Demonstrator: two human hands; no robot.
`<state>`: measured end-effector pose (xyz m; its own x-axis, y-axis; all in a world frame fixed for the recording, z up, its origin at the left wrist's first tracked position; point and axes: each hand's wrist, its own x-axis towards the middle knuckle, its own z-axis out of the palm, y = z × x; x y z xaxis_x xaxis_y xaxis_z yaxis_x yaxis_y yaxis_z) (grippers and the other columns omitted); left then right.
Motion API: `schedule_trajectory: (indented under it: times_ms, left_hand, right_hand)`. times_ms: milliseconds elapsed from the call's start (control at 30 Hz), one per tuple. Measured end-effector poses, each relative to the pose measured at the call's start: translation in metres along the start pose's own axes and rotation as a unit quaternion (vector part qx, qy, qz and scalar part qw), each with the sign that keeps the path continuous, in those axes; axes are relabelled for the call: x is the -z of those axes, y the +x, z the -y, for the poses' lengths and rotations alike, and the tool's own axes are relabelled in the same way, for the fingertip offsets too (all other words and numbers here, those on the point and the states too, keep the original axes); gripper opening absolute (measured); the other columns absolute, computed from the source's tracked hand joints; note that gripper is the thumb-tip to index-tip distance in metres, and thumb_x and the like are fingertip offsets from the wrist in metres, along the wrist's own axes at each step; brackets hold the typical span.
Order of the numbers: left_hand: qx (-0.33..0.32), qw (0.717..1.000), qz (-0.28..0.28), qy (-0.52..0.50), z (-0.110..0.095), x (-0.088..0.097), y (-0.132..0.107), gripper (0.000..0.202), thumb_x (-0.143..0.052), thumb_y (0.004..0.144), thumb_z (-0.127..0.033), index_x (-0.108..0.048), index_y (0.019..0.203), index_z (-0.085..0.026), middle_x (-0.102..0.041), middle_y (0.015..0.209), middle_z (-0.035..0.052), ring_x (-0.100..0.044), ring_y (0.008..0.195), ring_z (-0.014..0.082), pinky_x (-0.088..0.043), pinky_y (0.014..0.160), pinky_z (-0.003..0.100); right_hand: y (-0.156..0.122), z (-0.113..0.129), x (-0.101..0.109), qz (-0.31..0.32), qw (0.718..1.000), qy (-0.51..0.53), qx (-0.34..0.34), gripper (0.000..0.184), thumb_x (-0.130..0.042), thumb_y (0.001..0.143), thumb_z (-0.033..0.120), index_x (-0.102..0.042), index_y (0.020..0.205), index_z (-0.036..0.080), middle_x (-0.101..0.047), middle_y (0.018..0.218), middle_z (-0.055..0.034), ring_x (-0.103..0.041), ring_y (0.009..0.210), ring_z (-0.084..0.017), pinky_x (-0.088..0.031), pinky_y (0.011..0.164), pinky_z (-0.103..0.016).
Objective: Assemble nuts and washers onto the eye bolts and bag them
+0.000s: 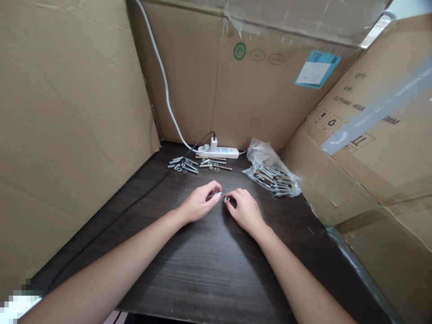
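Both my hands rest on the dark wooden table (pixel 209 270), close together near its middle. My left hand (pixel 199 203) is closed, pinching a silver bolt (pixel 216 195) whose tip sticks out to the right. My right hand (pixel 245 209) is closed, its fingertips pinching a small metal piece (pixel 227 199), perhaps a nut or washer, just off the bolt's tip. The two parts sit a short gap apart.
Loose bolts, nuts and washers (pixel 194 164) lie at the back of the table. A clear plastic bag of bolts (pixel 273 175) lies back right. A white power strip (pixel 219 152) with a plugged charger and cables sits against cardboard walls (pixel 67 112) on three sides.
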<state>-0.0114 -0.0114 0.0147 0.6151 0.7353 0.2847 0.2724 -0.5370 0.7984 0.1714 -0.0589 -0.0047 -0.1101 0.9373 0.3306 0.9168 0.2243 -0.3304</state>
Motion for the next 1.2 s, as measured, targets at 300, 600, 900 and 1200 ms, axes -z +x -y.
schedule_trajectory:
  times_ms: [300, 600, 900, 1200]
  left_hand:
    - [-0.005, 1.0, 0.007, 0.025, 0.002, -0.001, 0.001, 0.012, -0.044, 0.087, -0.027, -0.051, 0.086, -0.017, -0.052, 0.075, -0.0024, -0.045, 0.066, 0.0101, -0.037, 0.062, 0.022]
    - [0.003, 0.999, 0.032, 0.023, 0.001, -0.003, -0.001, 0.015, -0.044, 0.087, -0.031, -0.05, 0.087, -0.018, -0.055, 0.079, -0.0013, -0.049, 0.07, 0.0121, -0.04, 0.066, 0.025]
    - [-0.01, 0.999, 0.019, 0.03, -0.002, -0.002, -0.001, 0.009, -0.046, 0.086, -0.025, -0.049, 0.091, -0.018, -0.055, 0.082, -0.0008, -0.05, 0.071, 0.0115, -0.04, 0.066, 0.024]
    - [-0.007, 0.999, 0.013, 0.044, -0.002, 0.0, -0.001, 0.009, -0.046, 0.085, -0.027, -0.046, 0.086, -0.018, -0.051, 0.076, -0.0024, -0.045, 0.066, 0.0104, -0.037, 0.061, 0.023]
  right_hand:
    - [0.001, 0.005, 0.01, -0.122, 0.99, 0.066, 0.021, 0.015, -0.056, 0.081, 0.019, -0.064, 0.094, 0.019, -0.065, 0.087, -0.0058, -0.058, 0.084, -0.021, -0.046, 0.079, -0.033]
    - [-0.005, 0.023, 0.01, -0.144, 0.977, 0.14, 0.076, 0.019, -0.052, 0.086, 0.021, -0.064, 0.101, 0.021, -0.065, 0.093, -0.0065, -0.058, 0.089, -0.02, -0.048, 0.08, -0.034]
    - [-0.007, 0.021, 0.013, -0.11, 0.97, 0.198, 0.082, 0.025, -0.05, 0.086, 0.019, -0.061, 0.109, 0.021, -0.063, 0.099, -0.0078, -0.059, 0.089, -0.019, -0.05, 0.081, -0.033]
    - [-0.006, 0.018, 0.011, -0.105, 0.97, 0.201, 0.091, 0.024, -0.05, 0.088, 0.021, -0.062, 0.11, 0.021, -0.064, 0.097, -0.0064, -0.058, 0.081, -0.016, -0.05, 0.075, -0.029]
